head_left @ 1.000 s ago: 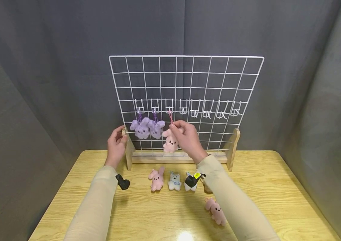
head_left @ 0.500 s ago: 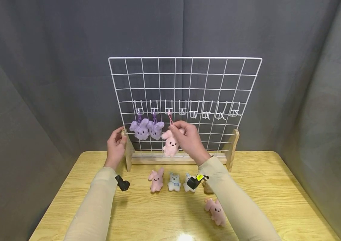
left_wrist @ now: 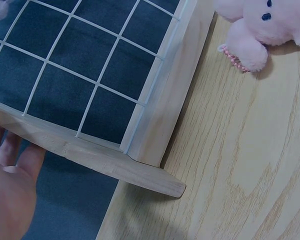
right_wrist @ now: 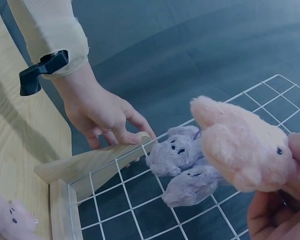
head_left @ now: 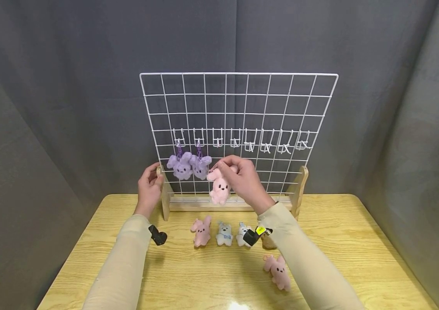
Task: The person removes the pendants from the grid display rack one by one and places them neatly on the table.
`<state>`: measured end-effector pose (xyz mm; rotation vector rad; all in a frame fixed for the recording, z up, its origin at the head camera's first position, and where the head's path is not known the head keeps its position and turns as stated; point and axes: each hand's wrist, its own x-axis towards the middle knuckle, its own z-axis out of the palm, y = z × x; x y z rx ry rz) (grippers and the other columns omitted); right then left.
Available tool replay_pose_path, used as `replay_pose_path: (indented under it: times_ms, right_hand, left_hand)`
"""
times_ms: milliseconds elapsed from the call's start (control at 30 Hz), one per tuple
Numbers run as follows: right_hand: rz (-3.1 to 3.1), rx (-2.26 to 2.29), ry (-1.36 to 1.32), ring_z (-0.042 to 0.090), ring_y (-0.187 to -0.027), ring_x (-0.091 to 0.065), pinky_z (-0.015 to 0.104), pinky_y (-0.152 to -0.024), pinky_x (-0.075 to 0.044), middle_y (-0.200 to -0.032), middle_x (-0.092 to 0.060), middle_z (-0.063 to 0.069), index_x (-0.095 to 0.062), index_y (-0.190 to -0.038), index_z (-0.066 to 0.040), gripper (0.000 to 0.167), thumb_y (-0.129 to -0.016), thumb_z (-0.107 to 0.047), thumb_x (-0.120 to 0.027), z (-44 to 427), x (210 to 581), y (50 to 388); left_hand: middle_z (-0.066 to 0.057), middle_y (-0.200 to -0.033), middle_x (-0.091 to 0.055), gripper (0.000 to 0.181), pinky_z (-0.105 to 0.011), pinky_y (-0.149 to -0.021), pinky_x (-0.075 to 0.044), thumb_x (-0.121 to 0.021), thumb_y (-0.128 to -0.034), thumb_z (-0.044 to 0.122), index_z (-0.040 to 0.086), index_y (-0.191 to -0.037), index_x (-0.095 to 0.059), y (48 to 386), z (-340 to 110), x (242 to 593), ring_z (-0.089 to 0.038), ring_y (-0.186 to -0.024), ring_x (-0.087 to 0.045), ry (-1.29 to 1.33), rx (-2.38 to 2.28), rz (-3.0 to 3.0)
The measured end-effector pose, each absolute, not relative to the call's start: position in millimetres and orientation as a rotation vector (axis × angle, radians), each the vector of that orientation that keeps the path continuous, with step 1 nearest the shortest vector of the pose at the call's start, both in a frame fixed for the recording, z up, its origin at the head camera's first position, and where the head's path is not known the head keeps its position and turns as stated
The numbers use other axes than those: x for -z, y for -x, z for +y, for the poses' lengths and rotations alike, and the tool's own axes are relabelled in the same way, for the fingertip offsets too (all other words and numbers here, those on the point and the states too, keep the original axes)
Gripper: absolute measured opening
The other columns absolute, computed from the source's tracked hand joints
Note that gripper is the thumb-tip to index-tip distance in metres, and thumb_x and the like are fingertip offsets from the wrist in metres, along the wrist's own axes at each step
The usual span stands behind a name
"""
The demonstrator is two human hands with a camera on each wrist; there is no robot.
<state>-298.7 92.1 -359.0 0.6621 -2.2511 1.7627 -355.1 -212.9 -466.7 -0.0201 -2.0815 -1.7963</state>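
Note:
My right hand (head_left: 241,177) pinches a pink plush bunny keychain (head_left: 220,193) by its top, in front of the white wire grid rack (head_left: 255,93). Its beaded chain droops to the left, below the third hook (head_left: 217,142) from the left. In the right wrist view the fingers partly cover this plush (right_wrist: 247,145). With thumb and fingers on either side, my left hand (head_left: 149,189) grips the wooden end post (head_left: 166,193) of the rack. Two purple plush keychains, a left one (head_left: 182,167) and a right one (head_left: 200,165), hang from the first two hooks.
On the wooden table (head_left: 188,275) before the rack lie a pink bunny plush (head_left: 202,232), two white bear plushes (head_left: 225,234) and a brown item (head_left: 269,242), partly hidden by the right sleeve. Another pink plush (head_left: 279,273) lies closer. Several hooks (head_left: 266,145) run rightward.
The pink chain, stretched taut up to the third hook before, now hangs slack beside the plush. The plush has sunk slightly. My left hand keeps its place on the post.

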Motion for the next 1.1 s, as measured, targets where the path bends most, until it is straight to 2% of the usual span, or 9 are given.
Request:
replay_pose_path:
  times_ms: [100, 267, 400, 567, 700, 800, 1100]
  right_hand:
    - [-2.256, -1.738, -0.680, 0.009, -0.055, -0.049, 0.024, -0.046, -0.041, -0.064, -0.058, 0.002, -0.078, -0.106, -0.011, 0.020, -0.104, -0.028, -0.067, 94, 360, 295]
    - [-2.275, -1.714, -0.712, 0.009, -0.055, -0.051, 0.024, -0.049, -0.043, -0.066, -0.061, 0.001, -0.077, -0.108, -0.006, 0.020, -0.105, -0.023, -0.066, 100, 363, 291]
    - [-2.309, -1.691, -0.714, 0.010, -0.056, -0.050, 0.024, -0.051, -0.042, -0.070, -0.063, 0.002, -0.078, -0.107, -0.011, 0.018, -0.106, -0.024, -0.066, 107, 368, 289]
    - [-2.350, -1.696, -0.704, 0.009, -0.057, -0.051, 0.023, -0.051, -0.044, -0.074, -0.066, 0.003, -0.078, -0.106, -0.009, 0.018, -0.105, -0.023, -0.066, 114, 373, 287]
    - [-2.378, -1.697, -0.708, 0.009, -0.055, -0.047, 0.022, -0.048, -0.038, -0.070, -0.062, 0.003, -0.077, -0.106, -0.006, 0.019, -0.105, -0.022, -0.066, 119, 378, 284]
    - [-2.406, -1.681, -0.721, 0.009, -0.054, -0.043, 0.022, -0.047, -0.035, -0.069, -0.060, 0.003, -0.077, -0.106, -0.007, 0.019, -0.106, -0.023, -0.066, 125, 383, 281]
    - [-2.498, -1.635, -0.717, 0.011, -0.062, -0.045, 0.022, -0.054, -0.038, -0.072, -0.055, 0.001, -0.076, -0.104, -0.012, 0.016, -0.107, -0.022, -0.064, 143, 404, 273]
  left_hand:
    - [-0.016, -0.136, -0.059, 0.044, -0.016, -0.083, -0.052, -0.055, -0.1086, 0.005, 0.017, -0.151, -0.053, 354, -212, 467, -0.028, -0.121, -0.061, 0.015, 1.790, -2.087]
    - [-0.016, -0.137, -0.059, 0.045, -0.018, -0.089, -0.051, -0.055, -0.1086, 0.005, 0.017, -0.152, -0.053, 354, -212, 467, -0.028, -0.123, -0.061, 0.003, 1.773, -2.100]
    - [-0.016, -0.137, -0.059, 0.044, -0.019, -0.090, -0.051, -0.055, -0.1085, 0.005, 0.017, -0.151, -0.053, 355, -212, 467, -0.028, -0.123, -0.061, 0.004, 1.771, -2.095]
    - [-0.016, -0.137, -0.059, 0.044, -0.020, -0.090, -0.052, -0.055, -0.1085, 0.005, 0.017, -0.151, -0.053, 354, -212, 466, -0.027, -0.123, -0.061, 0.005, 1.780, -2.091]
    - [-0.016, -0.138, -0.059, 0.045, -0.020, -0.091, -0.052, -0.055, -0.1086, 0.004, 0.017, -0.152, -0.053, 354, -212, 466, -0.028, -0.125, -0.061, 0.001, 1.791, -2.092]
    - [-0.016, -0.138, -0.059, 0.045, -0.019, -0.090, -0.052, -0.055, -0.1087, 0.004, 0.017, -0.152, -0.053, 354, -213, 467, -0.028, -0.125, -0.061, 0.007, 1.790, -2.091]
    - [-0.017, -0.137, -0.059, 0.044, -0.018, -0.089, -0.052, -0.056, -0.1080, 0.004, 0.016, -0.151, -0.054, 354, -213, 467, -0.029, -0.125, -0.061, 0.025, 1.786, -2.083]
